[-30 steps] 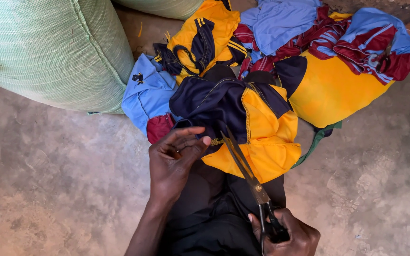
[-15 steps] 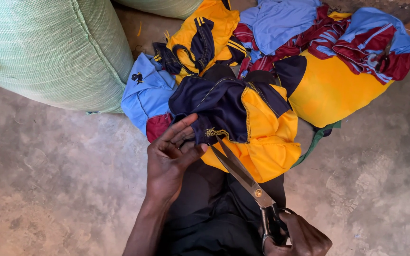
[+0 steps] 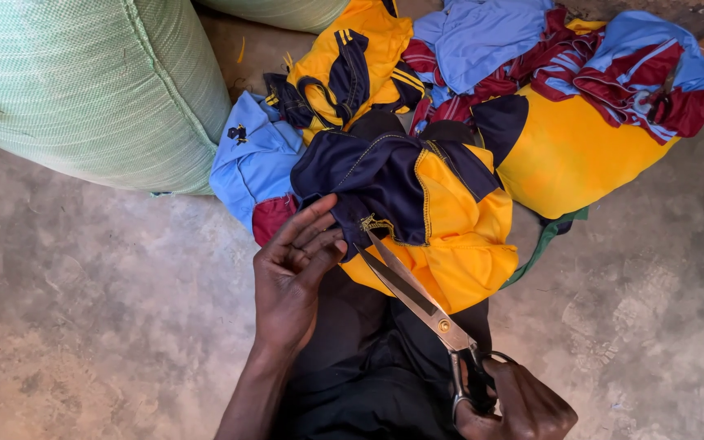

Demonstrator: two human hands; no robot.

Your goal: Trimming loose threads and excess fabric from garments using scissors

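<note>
A navy and yellow garment (image 3: 425, 212) lies bunched on my lap, over my dark trousers (image 3: 368, 367). My left hand (image 3: 295, 273) pinches its navy edge beside a small yellow stitched patch (image 3: 375, 223). My right hand (image 3: 511, 399), at the bottom of the view, grips the handles of long metal scissors (image 3: 413, 293). The blades are parted and their tips reach up to the patch, right next to my left fingers.
A pile of yellow, blue, navy and maroon garments (image 3: 531, 90) lies ahead on the concrete floor (image 3: 99, 326). A large green woven sack (image 3: 83, 81) fills the upper left. A green strap (image 3: 543, 244) trails from under the yellow cloth.
The scissors have swung so their tips sit at the yellow patch and the blades have parted. My left hand has shifted slightly right, closing its fingers on the navy edge.
</note>
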